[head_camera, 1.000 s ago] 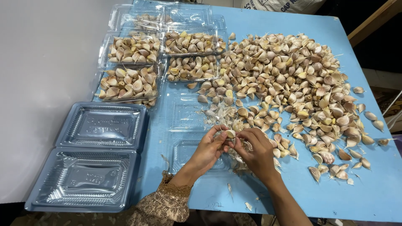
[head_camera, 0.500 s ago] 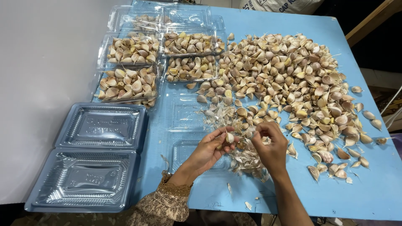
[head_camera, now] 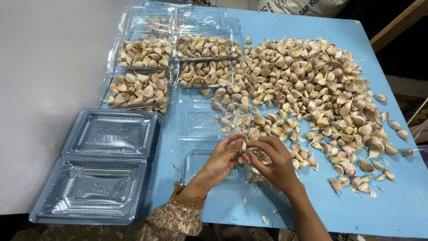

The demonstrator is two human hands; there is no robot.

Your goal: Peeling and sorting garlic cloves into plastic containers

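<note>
My left hand (head_camera: 220,160) and my right hand (head_camera: 273,161) meet over an open clear plastic clamshell tray (head_camera: 196,163) at the front of the blue table (head_camera: 392,209). Both pinch a garlic piece (head_camera: 243,146) between their fingertips. Papery garlic skins (head_camera: 256,176) lie under my right hand. A big heap of loose garlic cloves (head_camera: 307,89) spreads just beyond and to the right of my hands. My left forearm wears a brown lace-cuffed sleeve (head_camera: 176,216).
Several clear trays filled with cloves (head_camera: 142,87) stand at the back left. Two stacks of clear lidded trays (head_camera: 96,189) rest on the white surface at the front left. A sack (head_camera: 294,6) sits beyond the table's far edge.
My right hand has come back left from the clove heap to meet my left hand, and both now pinch the garlic piece together.
</note>
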